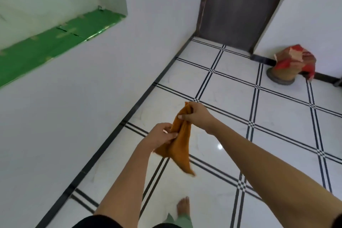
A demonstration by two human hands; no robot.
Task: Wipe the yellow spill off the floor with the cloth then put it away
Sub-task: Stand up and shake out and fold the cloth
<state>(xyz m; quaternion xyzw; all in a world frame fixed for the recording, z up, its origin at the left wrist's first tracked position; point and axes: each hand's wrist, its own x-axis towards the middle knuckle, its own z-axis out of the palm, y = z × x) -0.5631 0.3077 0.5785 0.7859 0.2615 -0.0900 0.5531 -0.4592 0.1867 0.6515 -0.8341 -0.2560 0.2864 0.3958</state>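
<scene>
1. Head view: an orange cloth [180, 146] is held in the air above the tiled floor [231, 87]. It is well short of the dark door [238, 5] and lower in the frame than it.
2. Right hand [196, 115]: grip closed on the upper end of the cloth, which is bunched between thumb and curled fingers. This is the end of the cloth nearer the door.
3. Left hand [161, 138]: grip closed on the middle of the cloth, fingers curled round the gathered fabric, farther from the door than the right hand.
4. Cloth condition: stretched between the two hands. Its loose lower part hangs below the left hand in two pointed folds and does not touch the floor.
5. Floor: glossy white tiles with double black lines, running from the door towards the camera.
6. A bare foot [183, 207] stands on the floor at the bottom edge, well apart from the door.
7. A round object draped in red and tan fabric [292, 65] stands on the floor right of the door, against the wall.
8. A wall recess with a green lining [55, 41] lies far left of the door.
</scene>
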